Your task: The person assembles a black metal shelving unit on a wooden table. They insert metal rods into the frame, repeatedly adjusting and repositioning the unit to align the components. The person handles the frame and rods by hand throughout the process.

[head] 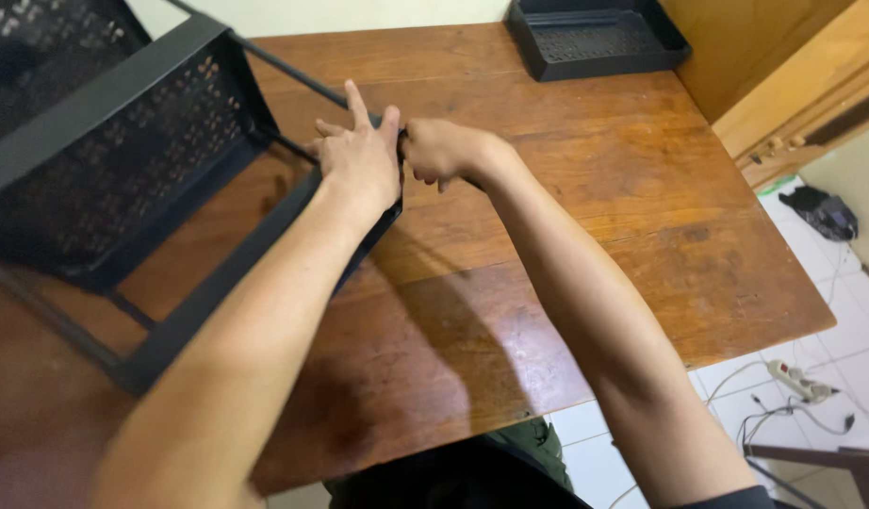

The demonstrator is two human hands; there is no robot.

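Observation:
A black metal rack (105, 160) with perforated mesh shelves lies tipped on its side across the left of a brown wooden table (585, 226). My left hand (361, 155) presses on the corner of the rack's frame where a thin black rod (293, 73) meets it; its index finger and thumb point up and the other fingers curl over the frame. My right hand (439, 151) is closed in a fist right beside it, pinching at the same corner. Whatever it pinches is hidden by the fingers.
A separate black mesh tray (595, 40) sits at the table's far edge. Wooden cabinets (783, 85) stand at the right. On the white tiled floor lie a power strip (802, 382) with cables and a dark bundle (826, 212).

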